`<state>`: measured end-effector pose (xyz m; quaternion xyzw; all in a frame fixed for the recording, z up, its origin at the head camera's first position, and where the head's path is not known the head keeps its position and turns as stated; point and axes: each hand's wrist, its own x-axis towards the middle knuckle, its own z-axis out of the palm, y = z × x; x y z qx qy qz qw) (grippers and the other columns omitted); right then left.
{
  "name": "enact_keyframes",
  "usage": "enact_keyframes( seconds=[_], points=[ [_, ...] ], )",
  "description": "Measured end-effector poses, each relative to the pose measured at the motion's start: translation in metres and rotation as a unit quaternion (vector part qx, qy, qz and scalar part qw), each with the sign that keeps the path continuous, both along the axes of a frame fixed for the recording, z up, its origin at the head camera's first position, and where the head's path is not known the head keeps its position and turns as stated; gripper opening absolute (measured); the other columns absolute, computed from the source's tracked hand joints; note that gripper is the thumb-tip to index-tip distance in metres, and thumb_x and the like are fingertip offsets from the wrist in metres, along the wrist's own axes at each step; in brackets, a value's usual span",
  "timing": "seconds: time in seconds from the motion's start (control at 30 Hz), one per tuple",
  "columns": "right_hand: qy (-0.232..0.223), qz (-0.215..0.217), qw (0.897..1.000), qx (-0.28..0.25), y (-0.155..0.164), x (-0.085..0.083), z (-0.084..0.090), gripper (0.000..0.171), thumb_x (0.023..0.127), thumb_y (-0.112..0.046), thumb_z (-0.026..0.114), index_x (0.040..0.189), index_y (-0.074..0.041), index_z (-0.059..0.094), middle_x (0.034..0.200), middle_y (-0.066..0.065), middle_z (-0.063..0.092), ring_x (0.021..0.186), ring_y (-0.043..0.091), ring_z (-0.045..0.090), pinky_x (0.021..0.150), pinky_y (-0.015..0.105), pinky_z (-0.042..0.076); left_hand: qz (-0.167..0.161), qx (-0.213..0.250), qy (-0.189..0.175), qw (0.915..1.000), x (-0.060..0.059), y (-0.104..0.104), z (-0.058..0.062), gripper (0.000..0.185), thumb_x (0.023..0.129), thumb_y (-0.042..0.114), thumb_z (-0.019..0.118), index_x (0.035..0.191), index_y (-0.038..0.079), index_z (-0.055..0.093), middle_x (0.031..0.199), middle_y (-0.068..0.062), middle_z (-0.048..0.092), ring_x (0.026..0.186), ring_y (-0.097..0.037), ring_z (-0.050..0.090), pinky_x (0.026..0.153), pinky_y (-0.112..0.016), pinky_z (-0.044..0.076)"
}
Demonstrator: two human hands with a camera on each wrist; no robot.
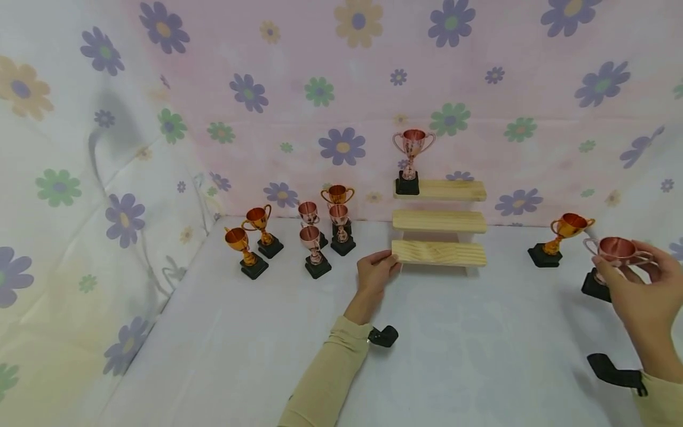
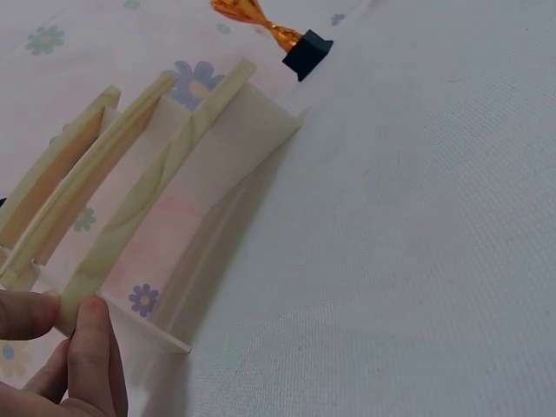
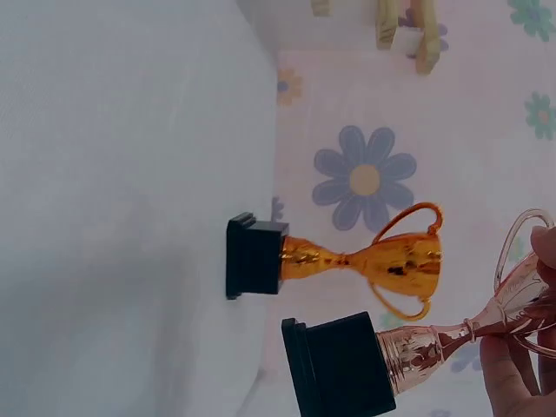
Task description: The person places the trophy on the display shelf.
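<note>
Rose trophy [image 1: 613, 252] sits at our three o'clock, tilted, our right hand [image 1: 637, 293] curled round its cup; a gold trophy [image 1: 562, 234] stands just beyond. Our left hand [image 1: 376, 274] pinches the bottom step's end of the wooden stand [image 1: 440, 222] at twelve, steadying it. We judge ourselves mid-pickup; next we need a clear lift toward a free step. One trophy [image 1: 411, 160] tops the stand; six [image 1: 299, 237] wait at eleven.

Bright, even light — soft shadows
</note>
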<state>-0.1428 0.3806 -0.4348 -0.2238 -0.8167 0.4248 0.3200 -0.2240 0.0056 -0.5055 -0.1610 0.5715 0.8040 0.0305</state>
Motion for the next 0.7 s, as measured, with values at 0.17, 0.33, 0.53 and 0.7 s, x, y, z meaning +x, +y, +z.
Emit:
enact_keyframes(
  seconds=[0.17, 0.33, 0.53, 0.7],
  points=[
    [0.087, 0.055, 0.992, 0.071, -0.020, 0.005, 0.014, 0.059, 0.089, 0.000, 0.075, 0.143, -0.014, 0.055, 0.124, -0.029, 0.046, 0.112, -0.007, 0.047, 0.107, 0.018, 0.044, -0.001, 0.001, 0.000, 1.0000, 0.000, 0.000, 0.000, 0.025, 0.091, -0.003, 0.071, 0.115, -0.008, 0.070, 0.109, -0.020, 0.069, 0.089, -0.018, 0.071, 0.087, -0.031, 0.061],
    [0.187, 0.128, 0.970, 0.091, -0.039, -0.003, 0.029, 0.054, 0.082, 0.009, 0.077, 0.133, 0.000, 0.062, 0.120, -0.026, 0.054, 0.109, -0.003, 0.057, 0.099, 0.012, 0.048, 0.001, 0.001, 0.000, 1.0000, 0.000, 0.000, 0.000, 0.025, 0.090, -0.003, 0.071, 0.115, -0.008, 0.070, 0.109, -0.021, 0.069, 0.090, -0.019, 0.072, 0.087, -0.031, 0.061],
    [0.285, 0.205, 0.935, 0.041, -0.068, -0.024, 0.049, 0.048, 0.075, 0.016, 0.078, 0.121, 0.016, 0.062, 0.114, -0.011, 0.067, 0.103, 0.006, 0.066, 0.092, 0.012, 0.053, 0.004, -0.001, 0.004, 1.0000, 0.000, 0.000, -0.001, 0.026, 0.091, -0.004, 0.071, 0.116, -0.010, 0.069, 0.109, -0.022, 0.069, 0.091, -0.020, 0.072, 0.086, -0.031, 0.062],
    [0.316, 0.256, 0.913, -0.003, -0.086, -0.049, 0.053, 0.047, 0.072, 0.021, 0.077, 0.117, 0.019, 0.062, 0.108, -0.001, 0.070, 0.096, 0.011, 0.070, 0.088, 0.015, 0.056, 0.003, 0.006, 0.008, 0.9999, 0.000, 0.001, -0.002, 0.025, 0.091, -0.005, 0.071, 0.115, -0.010, 0.069, 0.108, -0.023, 0.070, 0.091, -0.020, 0.072, 0.086, -0.032, 0.062]
  ],
)
